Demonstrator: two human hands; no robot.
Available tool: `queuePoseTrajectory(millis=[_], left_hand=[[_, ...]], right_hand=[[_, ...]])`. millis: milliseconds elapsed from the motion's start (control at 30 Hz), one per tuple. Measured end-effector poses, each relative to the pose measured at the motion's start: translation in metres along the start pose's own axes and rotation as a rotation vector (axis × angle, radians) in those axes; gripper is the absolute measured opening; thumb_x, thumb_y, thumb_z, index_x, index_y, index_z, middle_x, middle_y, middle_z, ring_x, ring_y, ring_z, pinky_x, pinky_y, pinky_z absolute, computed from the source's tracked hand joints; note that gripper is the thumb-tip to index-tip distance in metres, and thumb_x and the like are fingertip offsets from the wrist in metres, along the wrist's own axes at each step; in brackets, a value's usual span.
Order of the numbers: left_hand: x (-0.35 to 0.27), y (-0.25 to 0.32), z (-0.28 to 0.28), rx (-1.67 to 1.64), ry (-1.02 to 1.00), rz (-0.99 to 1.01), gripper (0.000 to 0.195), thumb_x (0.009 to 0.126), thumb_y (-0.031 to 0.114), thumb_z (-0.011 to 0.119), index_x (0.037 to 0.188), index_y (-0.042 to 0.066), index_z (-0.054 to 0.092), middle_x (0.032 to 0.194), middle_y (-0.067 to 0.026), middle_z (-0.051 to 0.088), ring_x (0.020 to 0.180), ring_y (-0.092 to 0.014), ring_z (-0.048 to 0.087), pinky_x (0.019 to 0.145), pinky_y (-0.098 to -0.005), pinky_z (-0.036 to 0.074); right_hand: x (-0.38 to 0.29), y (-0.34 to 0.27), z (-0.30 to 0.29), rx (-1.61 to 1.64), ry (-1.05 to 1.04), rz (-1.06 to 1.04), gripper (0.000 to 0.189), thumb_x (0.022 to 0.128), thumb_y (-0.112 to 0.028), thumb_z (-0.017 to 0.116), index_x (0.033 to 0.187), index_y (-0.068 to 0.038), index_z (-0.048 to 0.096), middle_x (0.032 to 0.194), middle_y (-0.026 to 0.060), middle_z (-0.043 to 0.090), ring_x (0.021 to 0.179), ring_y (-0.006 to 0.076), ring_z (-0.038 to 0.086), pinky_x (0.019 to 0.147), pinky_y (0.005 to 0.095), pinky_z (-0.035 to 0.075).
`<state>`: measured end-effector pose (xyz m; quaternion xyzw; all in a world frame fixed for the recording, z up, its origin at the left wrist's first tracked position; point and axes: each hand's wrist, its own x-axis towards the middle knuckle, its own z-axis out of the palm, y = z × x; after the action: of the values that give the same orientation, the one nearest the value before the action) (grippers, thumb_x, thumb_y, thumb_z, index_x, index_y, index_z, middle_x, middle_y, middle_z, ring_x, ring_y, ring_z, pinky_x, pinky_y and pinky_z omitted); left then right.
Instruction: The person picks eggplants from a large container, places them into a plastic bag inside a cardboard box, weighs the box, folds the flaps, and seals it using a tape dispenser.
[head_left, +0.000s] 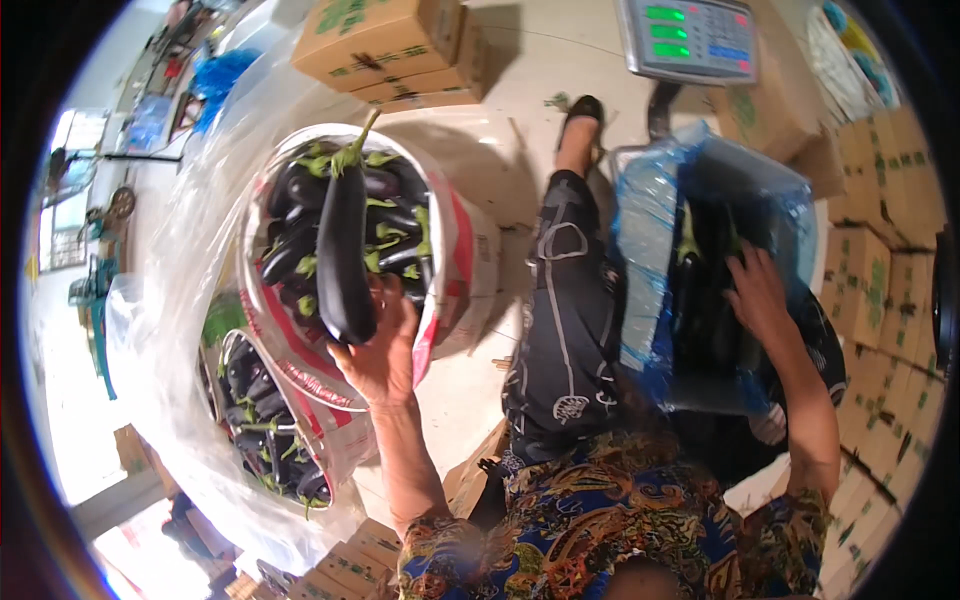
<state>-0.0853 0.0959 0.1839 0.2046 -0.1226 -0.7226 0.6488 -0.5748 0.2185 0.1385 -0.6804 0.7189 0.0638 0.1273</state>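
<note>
My left hand (386, 349) holds a large dark eggplant (343, 251) by its lower end, with the green stem pointing away from me. It is over a big white and red woven sack (457, 262) filled with eggplants. My right hand (759, 289) reaches into a box lined with blue plastic film (637, 247), its fingers on the eggplants (694, 300) lying inside. Whether those fingers grip one cannot be told. The box stands by a digital scale display (690, 37) with green lit digits.
A second sack of eggplants (266, 420) stands at the lower left, beside clear plastic sheeting (172, 300). Cardboard cartons (382, 45) are stacked at the top, and more cartons (859, 285) line the right side. My outstretched leg lies between the large sack and the lined box.
</note>
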Motion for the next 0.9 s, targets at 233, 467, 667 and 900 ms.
queuePoseTrajectory(millis=[233,467,667,900], left_hand=[[-0.010,-0.075,0.032,0.106,-0.032,-0.411,0.082,0.077,0.039,0.075,0.139,-0.002,0.040,0.121,-0.0247,0.053,0.107,-0.035,0.055,0.092,-0.0458,0.050],[-0.017,-0.178,0.121,0.789,-0.370,-0.682,0.069,0.078,0.033,0.076,0.126,-0.006,0.047,0.105,-0.0167,0.065,0.099,-0.027,0.064,0.091,-0.0382,0.049],[-0.030,-0.247,0.115,0.951,-0.286,-0.871,0.055,0.079,0.014,0.076,0.125,-0.002,0.050,0.108,-0.0101,0.062,0.102,-0.019,0.058,0.093,-0.0319,0.044],[-0.035,-0.303,0.083,1.067,-0.279,-1.050,0.048,0.083,0.010,0.074,0.122,-0.002,0.050,0.106,-0.0095,0.060,0.095,-0.017,0.057,0.085,-0.0309,0.047]], right_hand=[[0.016,0.004,0.009,0.010,0.008,-0.063,0.055,0.072,-0.017,0.080,0.120,-0.009,0.055,0.128,0.0165,0.049,0.117,0.0361,0.047,0.096,0.0454,0.043],[0.008,0.022,0.033,-0.038,0.216,-0.104,0.024,0.067,-0.009,0.075,0.089,-0.008,0.067,0.098,0.0096,0.058,0.100,0.0295,0.052,0.084,0.0401,0.045],[0.015,0.005,0.026,-0.022,0.211,-0.084,0.016,0.075,-0.012,0.065,0.090,-0.009,0.068,0.099,0.0083,0.060,0.103,0.0279,0.052,0.085,0.0386,0.045],[0.019,-0.004,0.034,0.016,0.229,-0.001,0.023,0.079,-0.008,0.062,0.101,0.001,0.063,0.110,0.0146,0.053,0.106,0.0311,0.050,0.091,0.0407,0.045]])
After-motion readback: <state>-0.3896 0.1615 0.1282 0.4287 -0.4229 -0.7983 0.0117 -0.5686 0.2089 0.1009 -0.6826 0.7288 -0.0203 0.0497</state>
